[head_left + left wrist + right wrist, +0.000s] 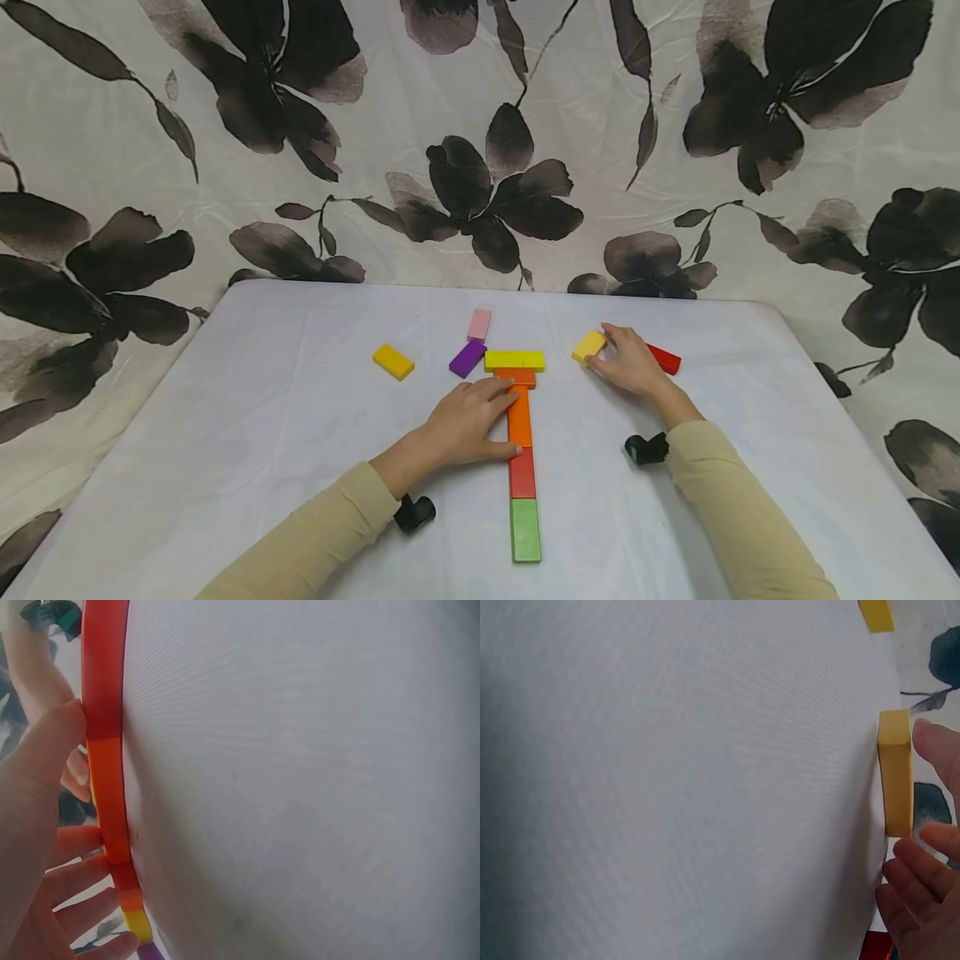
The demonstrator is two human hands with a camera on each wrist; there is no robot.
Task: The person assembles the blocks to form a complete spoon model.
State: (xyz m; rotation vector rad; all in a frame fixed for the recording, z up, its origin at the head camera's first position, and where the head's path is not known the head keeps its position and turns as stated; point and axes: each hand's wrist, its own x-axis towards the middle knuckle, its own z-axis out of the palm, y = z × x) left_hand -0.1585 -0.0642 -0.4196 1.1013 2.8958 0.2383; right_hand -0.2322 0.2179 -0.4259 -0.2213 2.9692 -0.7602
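Observation:
A straight column of blocks runs down the middle of the table, from a green block (526, 531) at the near end through a red block (522, 473) and a long orange block (519, 417) to a short orange block (525, 379). A yellow-green block (514, 361) lies crosswise at its top. My left hand (461, 423) rests along the column's left side, thumb by the red block and spread fingers by the orange ones. My right hand (632, 360) is at a loose yellow block (588, 348), with thumb and fingertips right by its ends and not curled round it.
Left of the column's top lie a purple block (468, 358), a pink block (479, 325) and another yellow block (393, 362). A red block (663, 359) lies partly behind my right hand. Black wrist cameras hang under both sleeves. Floral cloth stands beyond the table's far edge.

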